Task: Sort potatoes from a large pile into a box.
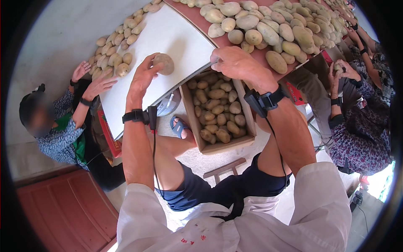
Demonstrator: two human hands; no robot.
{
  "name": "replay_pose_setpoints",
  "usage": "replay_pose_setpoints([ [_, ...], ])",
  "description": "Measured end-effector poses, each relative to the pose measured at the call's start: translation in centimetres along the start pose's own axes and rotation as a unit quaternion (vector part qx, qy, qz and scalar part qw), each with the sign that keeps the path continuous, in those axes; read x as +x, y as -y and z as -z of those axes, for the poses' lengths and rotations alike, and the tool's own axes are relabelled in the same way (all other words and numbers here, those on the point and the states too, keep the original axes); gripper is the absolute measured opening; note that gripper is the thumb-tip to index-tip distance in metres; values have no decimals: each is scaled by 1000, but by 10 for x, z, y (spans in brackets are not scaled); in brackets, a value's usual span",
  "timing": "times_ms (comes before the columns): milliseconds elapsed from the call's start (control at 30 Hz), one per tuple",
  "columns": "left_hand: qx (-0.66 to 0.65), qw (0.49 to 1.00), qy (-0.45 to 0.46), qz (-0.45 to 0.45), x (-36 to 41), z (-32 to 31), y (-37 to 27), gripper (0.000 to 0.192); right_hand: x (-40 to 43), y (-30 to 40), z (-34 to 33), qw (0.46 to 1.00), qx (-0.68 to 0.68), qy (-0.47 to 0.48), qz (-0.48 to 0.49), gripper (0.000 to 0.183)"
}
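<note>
My left hand [144, 71] grips a round brown potato [165, 64] above the white tabletop [181, 34], thumb and fingers around its side. My right hand [237, 64] is at the corner where the white top meets the red-brown tabletop [196, 14]. Its fingers are curled in with the thumb close to them; whether something thin is pinched there, I cannot tell. Just beyond the right hand lies a large heap of potatoes [267, 28]. Below both hands, between my legs, a cardboard box [192, 126] holds many potatoes [217, 109].
At left, a person's hands [100, 85] reach to a row of smaller potatoes [113, 47] along the white top. On the right, a co-worker's hands [343, 71] hold a potato. A bucket [170, 104] stands under the table; a wooden stool [225, 168] is near my legs.
</note>
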State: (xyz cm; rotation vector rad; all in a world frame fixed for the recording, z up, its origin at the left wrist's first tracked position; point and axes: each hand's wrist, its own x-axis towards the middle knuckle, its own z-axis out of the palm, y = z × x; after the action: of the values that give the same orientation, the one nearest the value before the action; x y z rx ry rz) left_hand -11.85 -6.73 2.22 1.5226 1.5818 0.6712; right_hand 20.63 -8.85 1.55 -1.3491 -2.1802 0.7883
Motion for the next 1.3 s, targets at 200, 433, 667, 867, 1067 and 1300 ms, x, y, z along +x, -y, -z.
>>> replay_pose_setpoints([
  [200,-30,999,-22,13,1,1,4,61,0,3,2,1000,1,8,-12,24],
  [433,102,993,-51,-32,16,-5,9,67,1,8,2,999,-14,19,-29,25],
  [667,158,983,-78,-43,17,-17,2,64,1,2,5,999,-3,32,-35,27],
  [867,154,984,-82,-36,14,-20,4,60,-3,-10,0,998,21,-8,51,27],
  [1067,105,991,-69,-38,17,-10,14,61,3,-2,4,999,-8,45,-16,26],
  [1300,-139,989,6,43,2,-14,-5,52,-1,2,10,998,-9,45,-34,25],
])
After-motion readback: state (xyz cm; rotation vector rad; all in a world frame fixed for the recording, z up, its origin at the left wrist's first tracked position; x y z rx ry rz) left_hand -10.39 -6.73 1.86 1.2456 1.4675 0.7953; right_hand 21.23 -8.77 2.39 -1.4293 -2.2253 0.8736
